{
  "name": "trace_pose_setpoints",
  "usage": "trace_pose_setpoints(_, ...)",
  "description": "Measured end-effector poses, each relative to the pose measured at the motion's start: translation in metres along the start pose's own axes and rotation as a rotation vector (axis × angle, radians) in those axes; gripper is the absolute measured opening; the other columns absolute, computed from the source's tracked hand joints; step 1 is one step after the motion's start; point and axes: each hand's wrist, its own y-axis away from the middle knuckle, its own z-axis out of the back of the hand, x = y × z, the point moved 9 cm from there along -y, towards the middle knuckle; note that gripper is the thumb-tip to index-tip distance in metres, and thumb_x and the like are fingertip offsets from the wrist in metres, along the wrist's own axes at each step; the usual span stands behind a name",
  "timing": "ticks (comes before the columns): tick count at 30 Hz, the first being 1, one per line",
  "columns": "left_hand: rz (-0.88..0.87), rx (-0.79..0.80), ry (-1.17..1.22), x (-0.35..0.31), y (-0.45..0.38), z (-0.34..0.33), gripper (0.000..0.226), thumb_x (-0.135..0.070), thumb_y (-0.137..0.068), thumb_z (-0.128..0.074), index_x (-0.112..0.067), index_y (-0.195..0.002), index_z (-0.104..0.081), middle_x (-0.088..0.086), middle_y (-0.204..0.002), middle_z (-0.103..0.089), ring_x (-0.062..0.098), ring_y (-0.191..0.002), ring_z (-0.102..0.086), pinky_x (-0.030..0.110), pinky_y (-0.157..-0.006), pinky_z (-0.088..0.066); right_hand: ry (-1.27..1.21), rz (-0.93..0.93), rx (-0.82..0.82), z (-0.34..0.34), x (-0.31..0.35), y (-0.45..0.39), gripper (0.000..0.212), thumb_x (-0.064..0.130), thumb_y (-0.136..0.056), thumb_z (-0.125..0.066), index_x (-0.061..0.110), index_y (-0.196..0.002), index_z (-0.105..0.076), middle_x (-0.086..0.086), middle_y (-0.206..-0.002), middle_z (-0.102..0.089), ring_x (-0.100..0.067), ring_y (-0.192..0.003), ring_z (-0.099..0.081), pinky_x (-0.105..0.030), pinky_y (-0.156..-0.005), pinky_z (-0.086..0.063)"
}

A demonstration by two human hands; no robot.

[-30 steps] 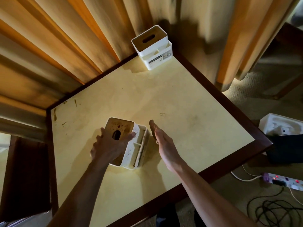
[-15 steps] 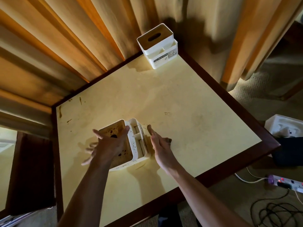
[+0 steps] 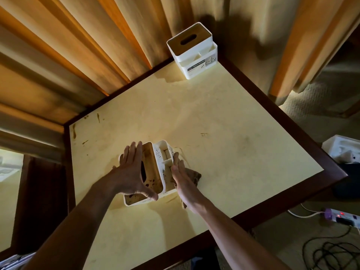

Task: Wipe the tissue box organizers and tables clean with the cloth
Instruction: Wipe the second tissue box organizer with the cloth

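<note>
A stained white tissue box organizer [image 3: 165, 155] with a brown slotted lid stands on the cream table [image 3: 224, 152], near its front left. My left hand [image 3: 130, 174] lies across the lid, fingers straight over the far edge and thumb stretched to the near corner. My right hand [image 3: 181, 176] presses flat against the organizer's right side with a brown cloth [image 3: 195, 175] under the palm. A second, clean organizer [image 3: 192, 49] stands at the table's far corner.
Brown smears [image 3: 74, 131] mark the table's far-left corner. Curtains hang right behind the table. On the carpet to the right lie white foam packaging [image 3: 342, 151], a power strip [image 3: 342, 219] and coiled cables [image 3: 327, 254]. Dark furniture [image 3: 42, 201] stands left.
The stained organizer has been turned, its compartments now facing right. My left hand moved to span the lid, and my right hand closed in against its side with the cloth.
</note>
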Motion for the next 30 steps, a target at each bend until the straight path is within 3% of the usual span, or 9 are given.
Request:
trace_pose_setpoints(3, -0.008, -0.036, 0.014, 0.002, -0.001, 0.0, 0.179, -0.087, -0.021, -0.074, -0.026, -0.142, 0.043, -0.009, -0.154, 0.043, 0.017, -0.142, 0.039, 0.056, -0.122, -0.005, -0.104, -0.076, 0.04, -0.002, -0.009, -0.012, 0.073, 0.084, -0.083, -0.025, 0.057, -0.148, -0.002, 0.01, -0.164, 0.004, -0.013, -0.151, 0.004, -0.06, -0.119, -0.004)
trace_pose_setpoints(8, -0.03, -0.106, -0.008, 0.002, -0.004, 0.005, 0.18, -0.096, -0.012, -0.064, -0.028, -0.145, 0.036, -0.011, -0.159, 0.03, 0.018, -0.149, 0.026, 0.059, -0.12, -0.015, -0.036, -0.034, 0.029, 0.007, 0.019, -0.021, 0.057, 0.048, -0.105, -0.021, 0.042, -0.151, 0.012, 0.01, -0.161, 0.018, -0.011, -0.148, 0.016, -0.048, -0.122, 0.004)
trace_pose_setpoints(14, -0.037, -0.119, -0.055, 0.003, -0.007, 0.005, 0.181, -0.101, -0.01, -0.056, -0.025, -0.146, 0.036, -0.006, -0.16, 0.03, 0.022, -0.149, 0.026, 0.056, -0.122, -0.01, 0.062, 0.005, 0.015, 0.01, 0.034, -0.041, 0.056, 0.039, -0.107, -0.024, 0.039, -0.153, 0.008, 0.011, -0.162, 0.01, -0.011, -0.149, 0.01, -0.047, -0.123, -0.003)
trace_pose_setpoints(20, -0.031, -0.114, -0.075, 0.002, -0.006, 0.005, 0.179, -0.1, -0.01, -0.054, -0.025, -0.146, 0.036, -0.005, -0.16, 0.03, 0.023, -0.149, 0.026, 0.056, -0.122, -0.009, 0.118, 0.141, -0.12, 0.016, 0.051, -0.044, 0.051, 0.018, -0.107, -0.03, 0.033, -0.154, -0.019, 0.013, -0.16, -0.016, -0.008, -0.149, -0.007, -0.038, -0.123, -0.009)
trace_pose_setpoints(23, -0.024, -0.11, -0.086, 0.002, -0.007, 0.005, 0.18, -0.101, -0.011, -0.054, -0.025, -0.146, 0.037, -0.004, -0.16, 0.032, 0.025, -0.149, 0.027, 0.056, -0.122, -0.008, 0.09, 0.3, -0.15, 0.016, 0.054, -0.033, 0.051, 0.006, -0.104, -0.033, 0.026, -0.151, -0.03, 0.013, -0.158, -0.027, -0.005, -0.148, -0.012, -0.042, -0.124, -0.011)
trace_pose_setpoints(26, -0.025, -0.103, -0.088, 0.002, -0.007, 0.004, 0.18, -0.102, -0.011, -0.053, -0.024, -0.146, 0.038, -0.003, -0.16, 0.033, 0.025, -0.148, 0.028, 0.056, -0.122, -0.008, 0.06, 0.251, -0.127, 0.017, 0.043, -0.016, 0.051, 0.014, -0.106, -0.034, 0.052, -0.14, -0.027, 0.038, -0.147, -0.028, 0.011, -0.142, -0.017, -0.038, -0.123, -0.013)
trace_pose_setpoints(28, -0.027, -0.104, -0.084, 0.001, -0.006, 0.005, 0.181, -0.102, -0.01, -0.053, -0.024, -0.145, 0.038, -0.003, -0.16, 0.032, 0.024, -0.148, 0.028, 0.056, -0.122, -0.008, -0.04, 0.237, -0.09, 0.013, 0.033, -0.004, 0.048, 0.024, -0.105, -0.034, 0.056, -0.14, -0.027, 0.031, -0.152, -0.028, 0.005, -0.144, -0.019, -0.043, -0.123, -0.016)
trace_pose_setpoints(30, -0.024, -0.105, -0.08, 0.0, -0.006, 0.005, 0.18, -0.1, -0.011, -0.055, -0.024, -0.144, 0.039, -0.004, -0.16, 0.032, 0.024, -0.148, 0.029, 0.055, -0.122, -0.008, -0.161, 0.227, -0.055, 0.007, 0.021, 0.005, 0.049, 0.029, -0.104, -0.033, 0.048, -0.149, -0.026, 0.015, -0.158, -0.027, -0.005, -0.147, -0.019, -0.048, -0.122, -0.018)
